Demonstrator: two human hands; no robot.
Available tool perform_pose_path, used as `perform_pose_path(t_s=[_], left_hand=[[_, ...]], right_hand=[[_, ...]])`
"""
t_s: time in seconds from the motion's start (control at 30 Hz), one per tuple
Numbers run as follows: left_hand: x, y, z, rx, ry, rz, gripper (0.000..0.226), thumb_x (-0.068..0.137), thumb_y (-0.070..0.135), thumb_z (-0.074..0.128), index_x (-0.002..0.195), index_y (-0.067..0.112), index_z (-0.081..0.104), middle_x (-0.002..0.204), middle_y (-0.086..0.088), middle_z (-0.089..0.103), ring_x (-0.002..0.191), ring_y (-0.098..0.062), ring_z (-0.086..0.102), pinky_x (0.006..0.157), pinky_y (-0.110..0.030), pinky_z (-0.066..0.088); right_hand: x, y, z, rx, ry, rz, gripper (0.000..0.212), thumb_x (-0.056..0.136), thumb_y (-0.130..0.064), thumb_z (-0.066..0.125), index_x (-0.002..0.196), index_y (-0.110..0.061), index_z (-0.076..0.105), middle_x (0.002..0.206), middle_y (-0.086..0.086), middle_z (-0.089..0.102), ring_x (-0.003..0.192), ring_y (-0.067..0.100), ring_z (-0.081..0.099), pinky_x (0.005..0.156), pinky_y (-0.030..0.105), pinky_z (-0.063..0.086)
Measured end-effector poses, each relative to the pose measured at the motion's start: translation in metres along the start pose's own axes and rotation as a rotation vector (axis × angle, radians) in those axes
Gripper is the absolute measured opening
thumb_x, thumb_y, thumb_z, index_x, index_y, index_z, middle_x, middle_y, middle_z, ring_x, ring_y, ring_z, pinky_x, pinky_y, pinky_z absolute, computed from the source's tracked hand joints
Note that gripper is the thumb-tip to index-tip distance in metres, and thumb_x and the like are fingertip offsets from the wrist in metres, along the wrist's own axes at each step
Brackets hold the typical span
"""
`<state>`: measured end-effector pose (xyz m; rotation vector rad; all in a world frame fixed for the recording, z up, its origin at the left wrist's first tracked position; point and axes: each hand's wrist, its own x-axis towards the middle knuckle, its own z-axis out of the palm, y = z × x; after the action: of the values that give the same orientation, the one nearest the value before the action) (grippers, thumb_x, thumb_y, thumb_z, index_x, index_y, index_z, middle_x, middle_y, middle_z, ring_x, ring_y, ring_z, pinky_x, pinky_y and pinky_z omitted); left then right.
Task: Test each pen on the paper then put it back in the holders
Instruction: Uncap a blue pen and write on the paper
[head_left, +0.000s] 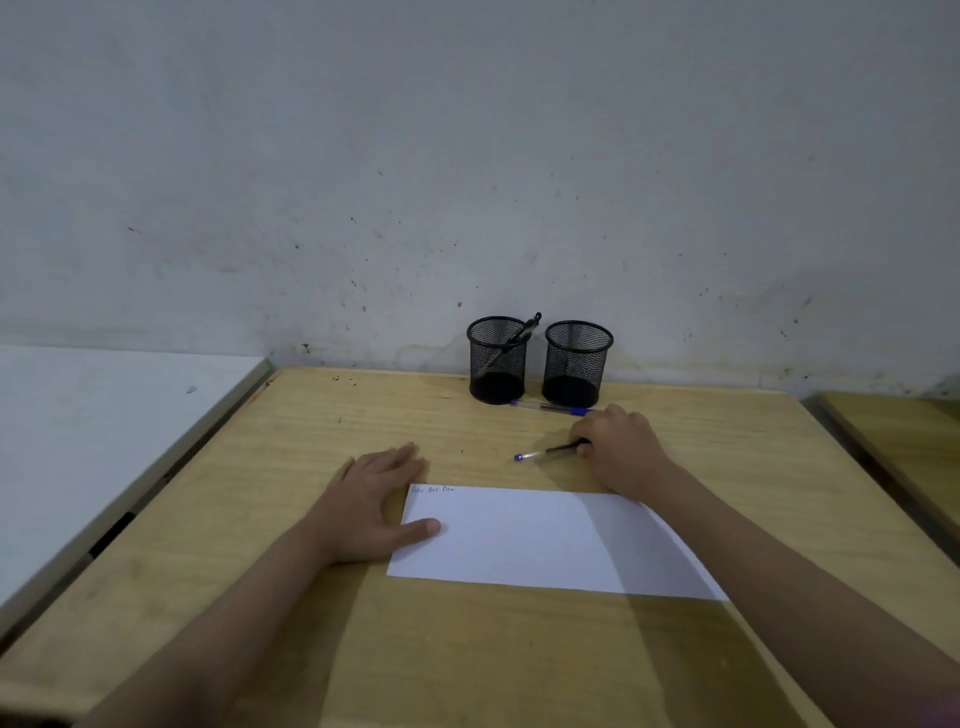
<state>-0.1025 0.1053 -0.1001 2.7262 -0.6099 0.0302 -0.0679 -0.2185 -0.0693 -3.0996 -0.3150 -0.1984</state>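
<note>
A white sheet of paper (545, 540) lies on the wooden table, with small writing in its top left corner. My left hand (376, 499) rests flat beside the sheet's left edge, thumb on the paper. My right hand (621, 449) grips the dark end of a clear pen with a blue tip (540, 453), which lies low over the table behind the paper. Two black mesh holders stand at the wall: the left holder (497, 361) has one dark pen (522, 335) in it, the right holder (576, 364) looks empty. A blue pen (550, 407) lies in front of the holders.
The wooden table (363, 415) ends at a grey marked wall (467, 182). A white surface (93, 426) adjoins it on the left. Another wooden table (904, 436) stands to the right across a gap.
</note>
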Motion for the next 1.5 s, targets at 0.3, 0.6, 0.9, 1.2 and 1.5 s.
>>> perform_pose_path(t_s=[0.3,0.6,0.9,1.2,1.5], left_hand=[[-0.015,0.033,-0.004,-0.298,0.469,0.034,0.076,0.069,0.07,0.057,0.127,0.021,0.054,0.125,0.012,0.055,0.114,-0.003,0.049,0.096,-0.023,0.039],[-0.022,0.099,0.0,-0.548,0.651,0.176,0.02,0.074,0.013,0.073,0.093,0.016,0.07,0.086,0.005,0.07,0.079,-0.005,0.062,0.073,-0.024,0.051],[-0.032,0.103,-0.003,-0.699,0.61,0.164,0.012,0.073,0.0,0.073,0.08,0.011,0.072,0.076,0.005,0.071,0.073,-0.006,0.063,0.071,-0.012,0.045],[-0.03,0.096,-0.036,-0.878,0.435,0.13,0.022,0.072,0.003,0.074,0.073,0.025,0.073,0.07,0.012,0.072,0.071,-0.011,0.065,0.07,-0.023,0.05],[-0.021,0.044,-0.053,-0.852,0.376,0.036,0.034,0.073,-0.011,0.068,0.068,0.022,0.075,0.067,0.009,0.073,0.068,-0.008,0.067,0.072,-0.022,0.053]], right_hand=[[-0.043,-0.076,-0.038,1.142,0.34,0.073,0.012,0.084,-0.009,0.066,0.08,-0.015,0.057,0.074,-0.004,0.065,0.063,0.003,0.061,0.064,0.016,0.05],[-0.074,-0.111,-0.038,1.514,0.232,0.216,0.013,0.087,-0.003,0.062,0.092,-0.015,0.061,0.081,0.006,0.069,0.072,0.013,0.07,0.074,0.029,0.058],[-0.092,-0.117,-0.032,1.383,0.29,0.13,0.017,0.088,-0.009,0.062,0.083,-0.024,0.068,0.083,0.002,0.072,0.08,0.016,0.067,0.077,0.033,0.057],[-0.094,-0.125,-0.041,1.45,0.419,-0.047,0.018,0.088,0.002,0.059,0.087,-0.014,0.068,0.084,0.002,0.07,0.082,0.01,0.067,0.075,0.021,0.053],[-0.103,-0.12,-0.054,1.447,0.828,-0.078,0.012,0.086,-0.006,0.057,0.088,-0.017,0.061,0.074,-0.014,0.064,0.062,0.001,0.056,0.06,0.012,0.043]])
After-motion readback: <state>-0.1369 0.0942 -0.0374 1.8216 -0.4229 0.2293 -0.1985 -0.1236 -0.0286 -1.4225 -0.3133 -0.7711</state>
